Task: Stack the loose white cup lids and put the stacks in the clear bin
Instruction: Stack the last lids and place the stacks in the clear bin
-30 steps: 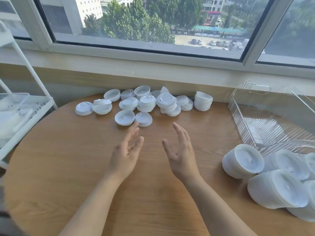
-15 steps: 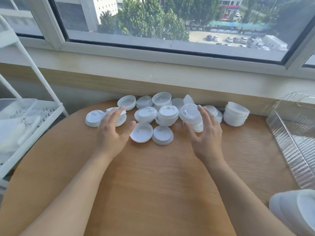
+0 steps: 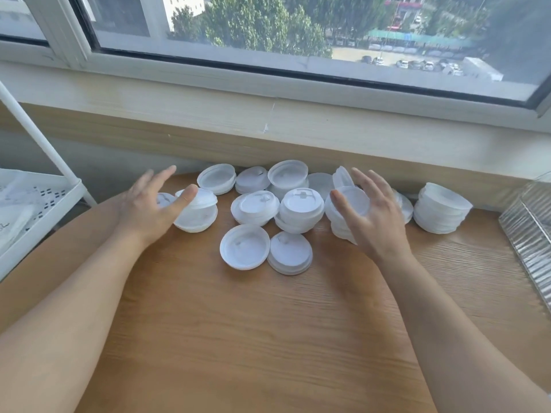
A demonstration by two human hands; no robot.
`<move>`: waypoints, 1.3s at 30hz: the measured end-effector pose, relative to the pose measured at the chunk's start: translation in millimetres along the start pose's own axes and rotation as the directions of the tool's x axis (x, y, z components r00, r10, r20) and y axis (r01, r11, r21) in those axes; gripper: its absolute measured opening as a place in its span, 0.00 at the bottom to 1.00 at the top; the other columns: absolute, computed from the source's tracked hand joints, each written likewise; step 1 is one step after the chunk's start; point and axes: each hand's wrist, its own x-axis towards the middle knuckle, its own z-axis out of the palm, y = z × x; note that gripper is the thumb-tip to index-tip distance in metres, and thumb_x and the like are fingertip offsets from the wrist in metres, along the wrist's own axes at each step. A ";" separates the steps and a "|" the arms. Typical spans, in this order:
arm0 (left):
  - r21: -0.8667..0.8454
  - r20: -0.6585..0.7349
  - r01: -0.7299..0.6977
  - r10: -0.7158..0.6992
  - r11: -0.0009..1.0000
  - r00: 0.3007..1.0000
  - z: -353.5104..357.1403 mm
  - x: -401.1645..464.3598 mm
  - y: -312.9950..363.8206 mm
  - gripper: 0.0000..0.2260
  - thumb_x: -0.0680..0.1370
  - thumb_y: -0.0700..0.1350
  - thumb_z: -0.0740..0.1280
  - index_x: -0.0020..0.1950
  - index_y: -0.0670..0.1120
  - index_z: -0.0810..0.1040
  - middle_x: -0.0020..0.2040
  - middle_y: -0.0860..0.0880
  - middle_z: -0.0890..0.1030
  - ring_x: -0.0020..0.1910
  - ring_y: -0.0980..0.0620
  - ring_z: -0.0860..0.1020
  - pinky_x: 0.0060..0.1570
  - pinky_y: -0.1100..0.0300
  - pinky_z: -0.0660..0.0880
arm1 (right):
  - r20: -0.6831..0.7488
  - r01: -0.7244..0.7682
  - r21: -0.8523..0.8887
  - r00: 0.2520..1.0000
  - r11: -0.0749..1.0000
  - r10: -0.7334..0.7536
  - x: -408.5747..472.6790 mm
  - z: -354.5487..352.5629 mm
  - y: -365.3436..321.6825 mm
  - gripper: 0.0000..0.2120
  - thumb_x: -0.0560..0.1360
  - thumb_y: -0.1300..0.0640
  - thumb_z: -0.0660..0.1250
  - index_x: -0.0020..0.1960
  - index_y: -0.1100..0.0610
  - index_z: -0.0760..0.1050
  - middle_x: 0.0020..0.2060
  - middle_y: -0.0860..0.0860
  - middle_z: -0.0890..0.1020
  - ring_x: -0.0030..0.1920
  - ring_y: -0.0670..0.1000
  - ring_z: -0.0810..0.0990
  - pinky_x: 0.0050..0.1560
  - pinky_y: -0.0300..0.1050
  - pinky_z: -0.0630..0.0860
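On round wooden table (image 3: 268, 338), close under window sill (image 3: 268, 114): heap of white cup lids (image 3: 268, 210), partly loose, partly in short stacks, lying along far edge. Left hand (image 3: 152, 207) over left end of heap, fingers straight and spread, thumb tip resting on top lid of left stack (image 3: 196, 213); no lid gripped. Right hand (image 3: 369, 216) at right part of heap, fingers straight and a little apart, palm turned toward stack of lids (image 3: 346, 213) just beside it; touching or only near, cannot tell. Two flat lids (image 3: 265, 251) lying nearest, side by side, touching each other, between both hands. Taller tidy stack (image 3: 441, 208) standing apart at right end. Clear bin (image 3: 527, 234) only partly seen at right border, ribbed wall visible, well apart from heap. White wire rack (image 3: 35, 204) at left border, beside table.
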 end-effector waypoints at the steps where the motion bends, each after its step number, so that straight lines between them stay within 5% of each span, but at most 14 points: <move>1: -0.046 0.020 -0.022 0.023 0.999 1.000 3.4 2.3 1.7 0.48 0.63 0.85 0.57 0.80 0.64 0.65 0.84 0.47 0.58 0.84 0.49 0.54 0.81 0.42 0.54 | 0.014 0.006 -0.022 1.000 1.000 -0.005 1.4 1.3 0.7 0.42 0.70 0.20 0.55 0.78 0.38 0.67 0.80 0.45 0.65 0.80 0.48 0.62 0.79 0.63 0.58; 15: -0.172 0.144 -0.250 0.275 0.953 0.950 38.6 -10.9 19.5 0.36 0.66 0.80 0.65 0.72 0.68 0.74 0.78 0.56 0.70 0.78 0.56 0.65 0.79 0.48 0.62 | 0.135 0.086 0.013 0.987 0.996 -0.087 -19.6 7.3 -6.6 0.36 0.72 0.23 0.62 0.76 0.37 0.69 0.73 0.41 0.74 0.73 0.45 0.70 0.73 0.56 0.67; 20: -0.186 0.170 -0.274 0.306 0.943 0.937 40.8 -33.2 28.4 0.34 0.68 0.76 0.68 0.72 0.67 0.74 0.78 0.57 0.70 0.78 0.58 0.64 0.77 0.50 0.62 | 0.161 0.131 0.040 0.978 0.991 -0.136 -36.4 0.9 -9.4 0.34 0.72 0.25 0.64 0.75 0.38 0.71 0.67 0.34 0.74 0.66 0.36 0.71 0.65 0.41 0.66; 26: -0.204 0.157 -0.333 0.366 0.921 0.917 51.4 -70.9 46.0 0.34 0.69 0.73 0.68 0.74 0.63 0.75 0.74 0.60 0.74 0.74 0.60 0.68 0.74 0.56 0.63 | 0.191 0.198 -0.041 0.964 0.979 -0.187 -63.9 -3.1 -7.5 0.36 0.73 0.23 0.62 0.76 0.39 0.70 0.72 0.40 0.74 0.70 0.45 0.74 0.70 0.54 0.71; 28: -0.217 0.157 -0.344 0.381 0.913 0.911 55.6 -83.7 51.4 0.35 0.70 0.72 0.68 0.74 0.61 0.75 0.72 0.61 0.74 0.71 0.62 0.68 0.71 0.60 0.64 | 0.186 0.213 -0.079 0.963 0.974 -0.196 -72.3 -5.7 -4.8 0.36 0.73 0.23 0.62 0.76 0.40 0.70 0.73 0.41 0.74 0.70 0.46 0.74 0.71 0.53 0.70; 33: -0.161 0.143 -0.401 0.424 0.902 0.895 65.1 -121.0 64.7 0.34 0.72 0.72 0.66 0.74 0.57 0.76 0.70 0.59 0.76 0.69 0.60 0.71 0.69 0.58 0.67 | 0.155 0.247 -0.120 0.961 0.962 -0.228 -97.5 -17.4 -2.0 0.35 0.75 0.28 0.65 0.77 0.42 0.70 0.71 0.41 0.76 0.70 0.44 0.71 0.64 0.32 0.54; 39: -0.177 0.106 -0.417 0.439 0.891 0.892 81.2 -173.7 84.4 0.36 0.73 0.71 0.67 0.74 0.52 0.75 0.71 0.56 0.78 0.69 0.55 0.74 0.70 0.49 0.71 | 0.163 0.266 -0.099 0.955 0.959 -0.248 -135.1 -35.4 3.9 0.35 0.75 0.29 0.66 0.77 0.44 0.68 0.71 0.42 0.76 0.73 0.46 0.69 0.69 0.36 0.54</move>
